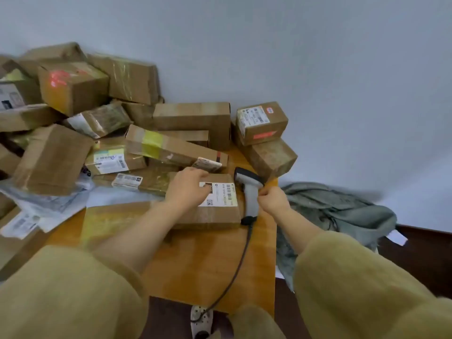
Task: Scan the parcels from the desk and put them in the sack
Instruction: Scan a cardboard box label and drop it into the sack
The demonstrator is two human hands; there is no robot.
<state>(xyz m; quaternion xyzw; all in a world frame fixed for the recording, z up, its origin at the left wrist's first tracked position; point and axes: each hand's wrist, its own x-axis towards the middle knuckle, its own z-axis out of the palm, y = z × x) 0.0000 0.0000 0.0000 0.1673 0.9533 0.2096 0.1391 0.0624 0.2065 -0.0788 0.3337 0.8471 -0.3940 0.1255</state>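
Observation:
A flat brown parcel with a white barcode label lies on the orange wooden desk. My left hand lies palm down on it, fingers curled over its far edge. A grey handheld scanner lies just right of the parcel, its head pointing away from me and its black cable trailing toward me. My right hand is at the scanner's handle, its curled fingers pinching the right side. The grey-green sack lies crumpled on the floor to the right of the desk.
Several taped cardboard parcels are heaped across the back and left of the desk, against the pale wall. Two stacked boxes stand at the desk's far right corner. Plastic mailers lie at the left. A power strip sits on the floor below.

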